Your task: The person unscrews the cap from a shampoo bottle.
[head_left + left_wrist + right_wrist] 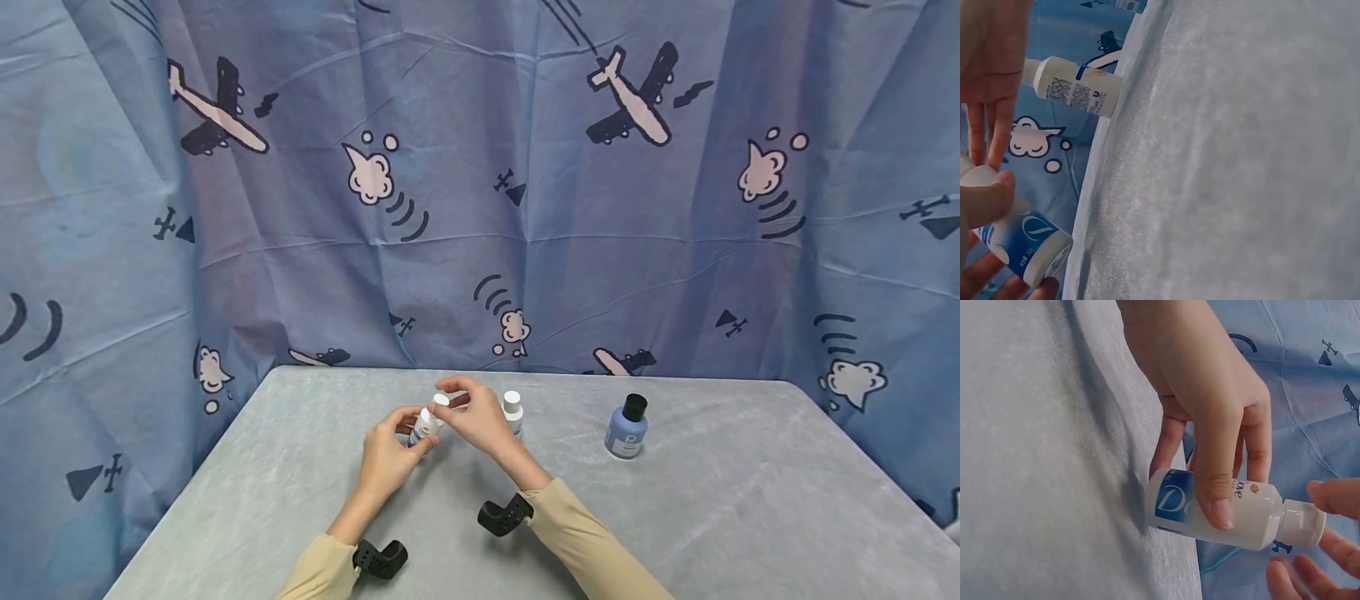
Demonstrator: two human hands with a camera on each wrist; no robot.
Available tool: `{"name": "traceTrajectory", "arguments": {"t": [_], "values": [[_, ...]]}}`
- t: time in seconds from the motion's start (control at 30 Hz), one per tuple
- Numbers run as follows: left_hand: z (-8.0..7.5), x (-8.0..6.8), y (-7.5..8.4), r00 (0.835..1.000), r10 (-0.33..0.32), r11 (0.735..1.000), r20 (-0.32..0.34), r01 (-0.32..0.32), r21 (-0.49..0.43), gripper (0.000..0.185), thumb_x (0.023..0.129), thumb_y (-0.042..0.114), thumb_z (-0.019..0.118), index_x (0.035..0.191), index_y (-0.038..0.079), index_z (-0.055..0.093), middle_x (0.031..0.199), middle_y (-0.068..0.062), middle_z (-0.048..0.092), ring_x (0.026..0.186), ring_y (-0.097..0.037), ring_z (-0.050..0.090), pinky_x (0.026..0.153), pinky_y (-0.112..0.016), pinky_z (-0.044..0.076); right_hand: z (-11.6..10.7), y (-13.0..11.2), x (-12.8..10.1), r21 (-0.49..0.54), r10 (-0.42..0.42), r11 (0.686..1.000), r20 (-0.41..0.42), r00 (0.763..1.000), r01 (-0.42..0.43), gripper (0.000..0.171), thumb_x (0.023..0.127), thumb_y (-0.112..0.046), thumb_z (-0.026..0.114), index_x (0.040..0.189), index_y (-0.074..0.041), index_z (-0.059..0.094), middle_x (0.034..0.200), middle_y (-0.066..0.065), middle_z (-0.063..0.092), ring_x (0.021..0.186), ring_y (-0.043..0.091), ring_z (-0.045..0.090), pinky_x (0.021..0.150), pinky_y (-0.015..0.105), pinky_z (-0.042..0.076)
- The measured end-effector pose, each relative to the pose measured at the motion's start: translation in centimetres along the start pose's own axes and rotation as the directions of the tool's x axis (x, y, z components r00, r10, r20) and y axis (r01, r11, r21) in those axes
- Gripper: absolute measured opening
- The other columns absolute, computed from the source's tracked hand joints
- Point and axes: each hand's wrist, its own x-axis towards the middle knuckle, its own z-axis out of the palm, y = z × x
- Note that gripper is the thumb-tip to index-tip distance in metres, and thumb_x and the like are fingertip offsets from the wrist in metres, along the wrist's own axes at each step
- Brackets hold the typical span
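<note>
From the head view, the left hand (390, 450) gripped a small white bottle (426, 425) above the bench (705, 508), while the right hand (474, 417) pinched its cap (440, 401). A second white bottle (513, 412) and a blue bottle (627, 427) stood nearby.

In the left wrist view, the held bottle (1022, 240) hovered beside the bench edge.

The right wrist view showed left-hand fingers (1213, 469) wrapped round the bottle (1210, 509), tilted, with right-hand fingertips (1335, 497) at the cap (1302, 524).

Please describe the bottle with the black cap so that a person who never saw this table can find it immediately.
Look at the grey table before the blue airplane curtain. To the right of both hands, standing alone and upright, is the blue bottle. It alone has a blue body and a black cap; the two other bottles are white with white caps.
</note>
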Motion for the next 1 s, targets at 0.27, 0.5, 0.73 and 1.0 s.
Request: {"name": "traceTrajectory", "arguments": {"t": [0.27, 0.5, 0.73, 1.0], "values": [[0.19, -0.1, 0.2, 0.999, 0.031, 0.999, -0.023, -0.03, 0.035, 0.042, 0.068, 0.014, 0.087, 0.105, 0.008, 0.069, 0.089, -0.007, 0.072, 0.079, -0.018, 0.066, 0.064, -0.024, 0.047, 0.13, -0.03, -0.03, -0.034, 0.012, 0.999, -0.013, 1.0, -0.013, 0.025, 0.082, -0.023, 0.074, 0.101, -0.007, 0.069, 0.094, 0.011, 0.069, 0.081, 0.019, 0.067, 0.063, 0.022, 0.051], [0.37, -0.2, 0.01, 1.0, 0.028, 0.999, -0.015, -0.027, 0.024, 0.04, 0.069, 0.014, 0.085, 0.105, 0.009, 0.069, 0.088, -0.007, 0.072, 0.079, -0.019, 0.067, 0.061, -0.022, 0.045, 0.15, 0.02, 0.0, -0.045, -0.036, 0.998, 0.01, 0.999, 0.036, 0.023, 0.082, -0.015, 0.074, 0.103, -0.007, 0.071, 0.096, 0.01, 0.072, 0.082, 0.02, 0.067, 0.064, 0.021, 0.051], [0.47, -0.32, -0.23, 1.0, 0.028, 1.0, 0.006, -0.028, 0.01, 0.039, 0.073, 0.013, 0.082, 0.109, 0.008, 0.068, 0.093, -0.01, 0.072, 0.084, -0.022, 0.068, 0.058, -0.02, 0.045, 0.17, 0.04, -0.02, -0.036, -0.07, 0.997, 0.041, 0.997, 0.071, 0.027, 0.083, -0.008, 0.071, 0.109, -0.005, 0.069, 0.102, 0.012, 0.072, 0.086, 0.023, 0.07, 0.072, 0.024, 0.055], [0.35, -0.32, -0.05, 0.998, 0.043, 0.999, 0.051, -0.043, -0.002, 0.041, 0.08, 0.013, 0.077, 0.117, 0.003, 0.065, 0.099, -0.014, 0.072, 0.088, -0.023, 0.068, 0.061, -0.02, 0.05, 0.24, -0.04, -0.02, 0.01, -0.092, 0.996, 0.041, 0.995, 0.092, 0.029, 0.084, -0.002, 0.069, 0.113, -0.002, 0.068, 0.113, 0.016, 0.067, 0.093, 0.026, 0.069, 0.079, 0.024, 0.056]]}}
